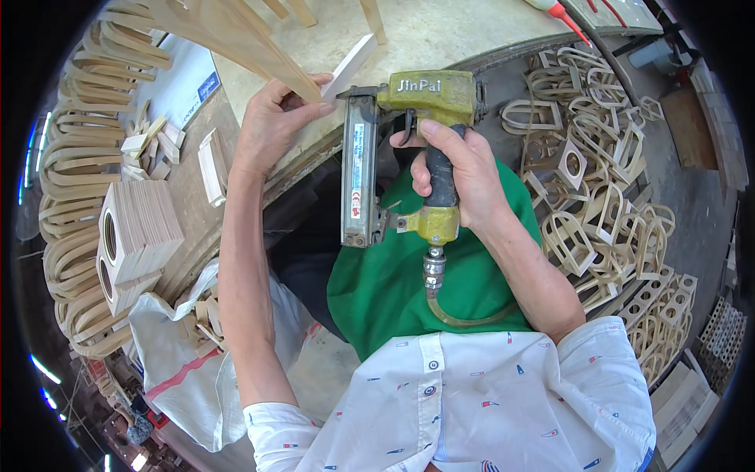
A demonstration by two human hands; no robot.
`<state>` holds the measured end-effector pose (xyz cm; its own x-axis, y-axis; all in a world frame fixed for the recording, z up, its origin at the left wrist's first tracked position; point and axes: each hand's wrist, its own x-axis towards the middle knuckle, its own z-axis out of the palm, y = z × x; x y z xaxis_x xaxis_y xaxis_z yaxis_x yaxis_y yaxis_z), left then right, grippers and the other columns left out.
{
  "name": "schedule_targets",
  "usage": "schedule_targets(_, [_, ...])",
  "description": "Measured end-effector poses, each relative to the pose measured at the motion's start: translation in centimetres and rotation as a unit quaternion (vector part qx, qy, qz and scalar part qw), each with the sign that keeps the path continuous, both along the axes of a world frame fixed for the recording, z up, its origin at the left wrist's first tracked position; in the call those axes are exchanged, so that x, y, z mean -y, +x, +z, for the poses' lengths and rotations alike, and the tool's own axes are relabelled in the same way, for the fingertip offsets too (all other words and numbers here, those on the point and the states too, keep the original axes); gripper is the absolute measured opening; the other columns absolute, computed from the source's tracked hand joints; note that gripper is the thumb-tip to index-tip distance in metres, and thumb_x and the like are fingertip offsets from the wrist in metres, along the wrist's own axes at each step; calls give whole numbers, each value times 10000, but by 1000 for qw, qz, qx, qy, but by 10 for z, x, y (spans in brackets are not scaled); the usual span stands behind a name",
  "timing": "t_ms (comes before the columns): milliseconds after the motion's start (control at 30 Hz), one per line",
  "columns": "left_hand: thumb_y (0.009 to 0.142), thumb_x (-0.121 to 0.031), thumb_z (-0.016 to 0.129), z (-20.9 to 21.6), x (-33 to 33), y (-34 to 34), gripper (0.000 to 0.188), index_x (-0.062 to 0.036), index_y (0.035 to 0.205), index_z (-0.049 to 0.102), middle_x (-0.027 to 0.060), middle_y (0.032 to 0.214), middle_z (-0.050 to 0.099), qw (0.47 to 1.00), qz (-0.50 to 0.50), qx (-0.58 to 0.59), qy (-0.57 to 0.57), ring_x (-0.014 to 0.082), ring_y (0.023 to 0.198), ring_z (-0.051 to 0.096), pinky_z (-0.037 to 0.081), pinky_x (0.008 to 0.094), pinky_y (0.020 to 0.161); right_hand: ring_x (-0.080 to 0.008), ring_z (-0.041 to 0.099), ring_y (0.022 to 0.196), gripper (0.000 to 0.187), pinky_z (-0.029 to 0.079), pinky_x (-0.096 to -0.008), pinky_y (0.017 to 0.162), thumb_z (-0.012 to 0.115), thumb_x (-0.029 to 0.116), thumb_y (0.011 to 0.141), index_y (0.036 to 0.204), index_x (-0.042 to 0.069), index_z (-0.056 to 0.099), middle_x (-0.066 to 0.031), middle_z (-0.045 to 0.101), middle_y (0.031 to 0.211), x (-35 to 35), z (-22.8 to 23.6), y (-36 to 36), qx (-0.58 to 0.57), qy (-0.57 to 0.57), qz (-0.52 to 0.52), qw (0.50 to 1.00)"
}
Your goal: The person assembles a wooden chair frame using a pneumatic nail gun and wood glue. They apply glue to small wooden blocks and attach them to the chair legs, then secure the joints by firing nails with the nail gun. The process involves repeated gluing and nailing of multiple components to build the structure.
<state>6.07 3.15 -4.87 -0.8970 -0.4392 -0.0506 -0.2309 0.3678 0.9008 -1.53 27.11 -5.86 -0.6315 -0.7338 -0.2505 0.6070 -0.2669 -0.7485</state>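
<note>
In my right hand point(460, 169) is a yellow-green pneumatic nail gun point(429, 90), gripped by its black handle with a finger near the trigger. Its long metal magazine point(359, 169) hangs toward me, and an air hose point(472, 318) runs from the handle's base. My left hand point(279, 118) pinches the near end of a pale wooden strip point(271, 59), part of a wooden piece at the bench's far side. A short light wood block point(350, 64) stands tilted against that end. The gun's nose is close to the joint; whether it touches, I cannot tell.
Bent wooden loops point(75, 185) are stacked along the left. Plywood squares with round holes point(145, 228) stand on the bench point(440, 31), near small offcuts point(149, 145). A white sack point(177, 370) hangs below. Assembled wooden frames point(602, 204) pile up on the right. A red-tipped glue bottle point(562, 14) lies at the far edge.
</note>
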Motion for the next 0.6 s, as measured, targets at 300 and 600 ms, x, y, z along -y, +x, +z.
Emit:
schedule_targets(300, [761, -14, 736, -4, 4, 1, 364, -88, 1116, 702, -72, 768, 528, 999, -22, -42, -3, 49, 693, 438, 378, 212, 625, -104, 528, 511, 306, 461, -251, 447, 540, 220, 955, 1087, -54, 567, -152, 666, 989, 2, 1, 2, -9, 8, 11, 1000])
schedule_targets(600, [785, 21, 731, -2, 7, 3, 341, -51, 1112, 669, -6, 1117, 643, 1000, -16, 11, 3, 85, 891, 563, 462, 240, 824, -105, 533, 519, 290, 451, -254, 447, 550, 220, 953, 1017, -61, 585, -140, 662, 941, 1, -1, 4, -25, 32, 25, 999])
